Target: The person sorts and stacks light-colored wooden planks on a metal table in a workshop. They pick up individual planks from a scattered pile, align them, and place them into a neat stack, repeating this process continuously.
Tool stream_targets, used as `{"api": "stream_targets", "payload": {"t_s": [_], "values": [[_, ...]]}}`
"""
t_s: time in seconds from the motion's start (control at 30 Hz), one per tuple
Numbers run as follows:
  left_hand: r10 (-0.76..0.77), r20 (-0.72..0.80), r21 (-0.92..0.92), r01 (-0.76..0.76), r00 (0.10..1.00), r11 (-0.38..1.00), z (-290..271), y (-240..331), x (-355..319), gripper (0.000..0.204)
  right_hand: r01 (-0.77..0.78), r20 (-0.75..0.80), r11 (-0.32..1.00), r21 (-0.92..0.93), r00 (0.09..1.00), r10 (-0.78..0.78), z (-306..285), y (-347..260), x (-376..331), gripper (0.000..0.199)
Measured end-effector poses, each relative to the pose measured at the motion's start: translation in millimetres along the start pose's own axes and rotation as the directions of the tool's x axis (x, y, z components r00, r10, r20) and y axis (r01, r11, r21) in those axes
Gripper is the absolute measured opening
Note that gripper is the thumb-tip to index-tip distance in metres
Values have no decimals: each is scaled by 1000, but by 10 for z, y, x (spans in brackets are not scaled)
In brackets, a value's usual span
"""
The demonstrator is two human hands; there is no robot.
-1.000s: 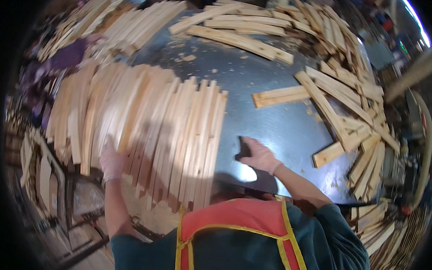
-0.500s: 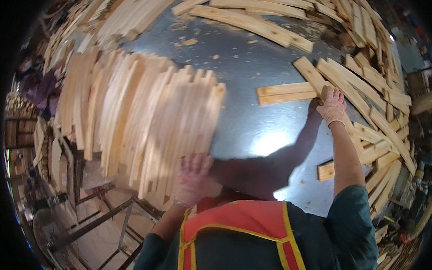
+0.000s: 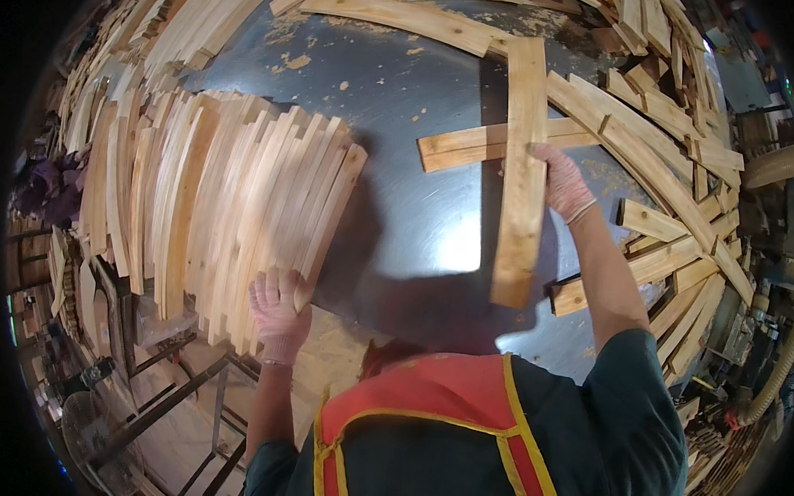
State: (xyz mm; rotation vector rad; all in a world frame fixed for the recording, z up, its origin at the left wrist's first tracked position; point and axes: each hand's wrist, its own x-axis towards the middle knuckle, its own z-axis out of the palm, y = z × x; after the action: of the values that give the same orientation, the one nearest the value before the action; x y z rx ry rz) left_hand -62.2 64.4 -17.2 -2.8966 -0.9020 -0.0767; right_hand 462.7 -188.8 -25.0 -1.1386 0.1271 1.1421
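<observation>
Over the right half of the dark metal tabletop, the right hand holds a long pale board by its right edge, pinching it; 1 fingertip shows on the upper face, and the fingers beneath are hidden. That board points away from the person and crosses above a short plank piece lying on the metal; whether they touch, I cannot tell.

At the near end of a broad row of narrow wooden strips, the left hand rests with fingers extended and slightly spread against the ends at the row's right side. How hard it presses, I cannot tell. The rightmost strip slants, its far end leaning right.

To the right of the held board lies a jumbled pile of boards. Beyond the row, at upper left, sits another stack of strips. Sawdust dots the metal.
</observation>
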Motion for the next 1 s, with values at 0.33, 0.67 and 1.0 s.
{"api": "stream_targets", "payload": {"t_s": [0.33, 0.67, 1.0], "values": [[-9, 19, -201, 13, 1000, 979, -119, 224, 51, 75, -40, 144, 852, -523, 980, 135, 1988, 2205, -192, 55], [57, -38, -158, -62, 998, 986, -66, 401, 379, 62, 369, 189, 280, -886, 841, -508, 282, 524, 105, 72], [61, -17, -48, -61, 998, 997, 62, 353, 358, 52, -241, -131, -160, -957, 854, -503, -1815, -1736, -566, 79]]}}
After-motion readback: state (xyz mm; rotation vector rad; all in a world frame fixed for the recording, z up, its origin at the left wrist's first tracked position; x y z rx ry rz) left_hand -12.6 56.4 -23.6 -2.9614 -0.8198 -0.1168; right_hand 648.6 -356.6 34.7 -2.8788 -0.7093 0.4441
